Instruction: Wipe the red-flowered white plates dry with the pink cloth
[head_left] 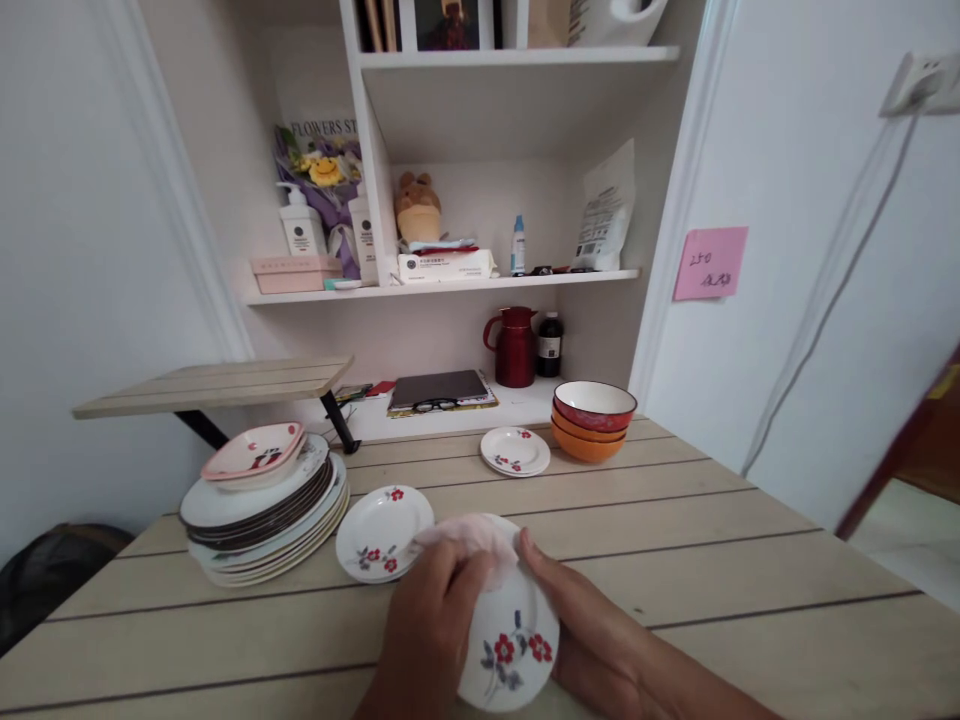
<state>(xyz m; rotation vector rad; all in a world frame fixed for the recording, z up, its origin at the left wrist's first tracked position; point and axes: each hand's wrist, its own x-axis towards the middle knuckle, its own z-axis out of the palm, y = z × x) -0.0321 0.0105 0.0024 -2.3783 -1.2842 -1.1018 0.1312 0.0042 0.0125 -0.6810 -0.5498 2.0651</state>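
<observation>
A white plate with red flowers and grey leaves (517, 625) is held up over the wooden table at the lower middle. My right hand (592, 620) grips its right edge, thumb on the rim and fingers behind it. In my left hand (442, 610) is a pale pink cloth (469, 535), bunched and pressed against the plate's upper left face; those fingers are closed on it. Just left of the cloth lies a similar flowered plate (382, 520), which seems to have another under it. Farther back sit small flowered plates (514, 451) in a stack.
A tall stack of plates (262, 520) topped by pink-rimmed dishes (253, 452) stands at the left, beside a raised wooden stand (225, 385). Stacked bowls (592, 415) are at the back right. A red jug (515, 348) and dark bottle (550, 345) stand behind, under the shelf (450, 290).
</observation>
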